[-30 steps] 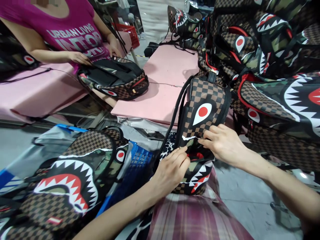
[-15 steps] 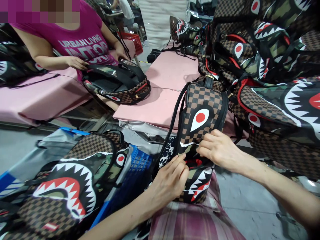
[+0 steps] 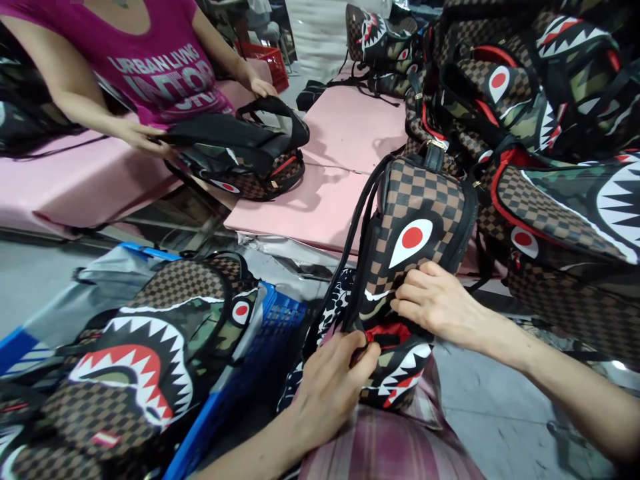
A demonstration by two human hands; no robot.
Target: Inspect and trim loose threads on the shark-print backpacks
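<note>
A brown-checked backpack (image 3: 425, 193) with a red-and-white eye and shark teeth stands on end across my plaid-covered lap, leaning against the table edge. Its side pocket gapes, showing a red lining (image 3: 387, 333). My left hand (image 3: 333, 377) pinches the left edge of that opening, thumb and fingers curled together. At the upper right of the opening, my right hand (image 3: 433, 300) has its fingers closed on the pocket's edge. The fingertips of both hands are partly hidden. A black strap loop (image 3: 357, 213) hangs along the bag's left side.
Across the pink table (image 3: 340, 127), another person's hands (image 3: 143, 137) hold a similar backpack (image 3: 250, 153). More backpacks (image 3: 565, 207) pile up at the right. To my left, a blue crate (image 3: 280, 313) holds a shark-mouth backpack (image 3: 140, 360).
My left hand has shifted down along the pocket, and the opening shows more red lining. My right hand stays at its edge. The other person has turned the black panel of their backpack up.
</note>
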